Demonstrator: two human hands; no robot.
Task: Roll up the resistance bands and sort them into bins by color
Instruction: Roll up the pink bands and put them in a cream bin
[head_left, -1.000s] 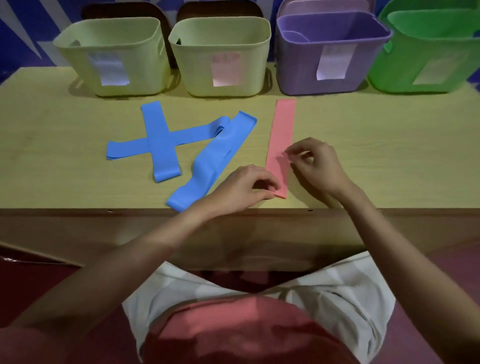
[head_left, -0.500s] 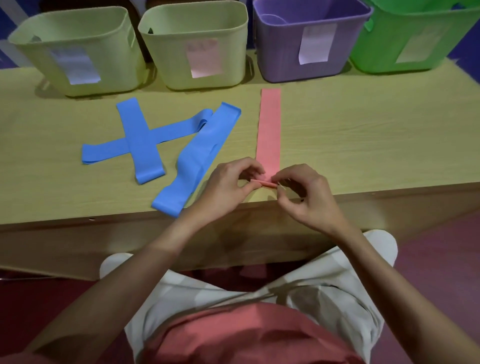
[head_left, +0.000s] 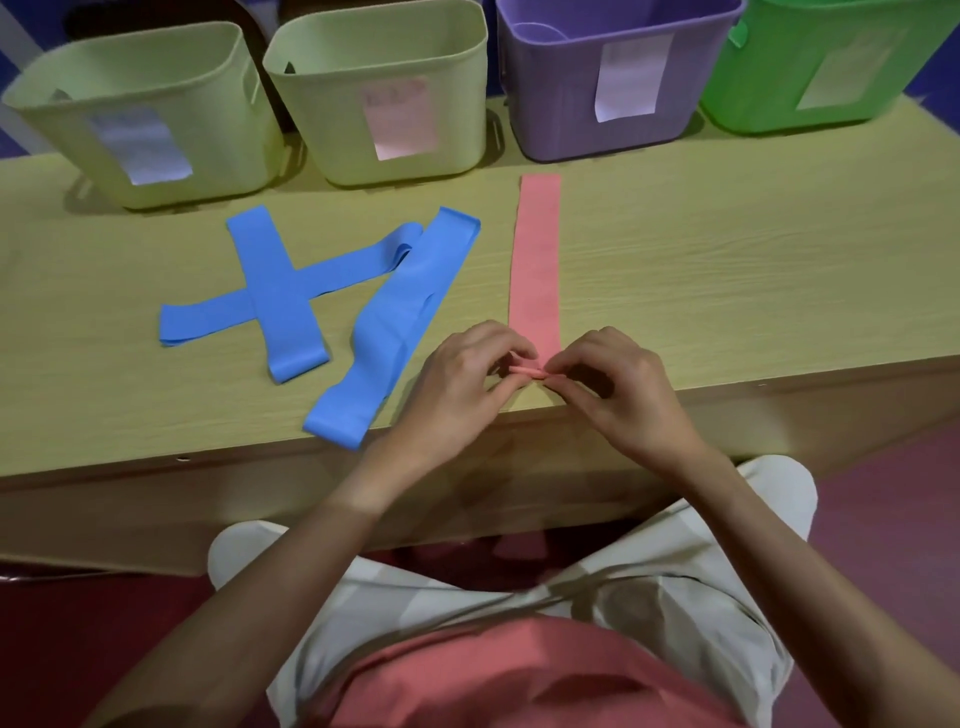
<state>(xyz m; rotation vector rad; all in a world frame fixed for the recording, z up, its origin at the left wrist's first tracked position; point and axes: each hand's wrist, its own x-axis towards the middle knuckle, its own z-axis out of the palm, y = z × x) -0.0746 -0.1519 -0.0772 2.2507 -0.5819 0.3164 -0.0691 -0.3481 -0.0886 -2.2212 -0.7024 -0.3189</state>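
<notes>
**Ana:** At the near edge of the table, both hands are working the pink band. It's lying flat, running straight away from the person toward the purple bin, and its near end is just starting to curl into a tight little roll.

**Ben:** So the rolling step, and only beginning?

**Ana:** That's my read. Nearly the whole length is lying unrolled. The left hand is pinching the left end of that roll between thumb and curled fingers; the right hand is pinching the right end the same way. Neither is relaxed, both are closing on the band.

**Ben:** What is the next move asking for?

**Ana:** Turning the roll forward with even pressure from both sides, I'd say, so it's tracking straight up the strip and not coning off to one side. The material is looking thin and springy, so a loose pinch could be letting it unwind.

**Ben:** And the rest?

**Ana:** Three blue bands are waiting to the left, two crossing each other, the third lying diagonally beside them, all unrolled. Four bins are standing along the back: two pale green bins, the purple one, and a bright green bin. Each is wearing a label, too blurred for reading.
</notes>
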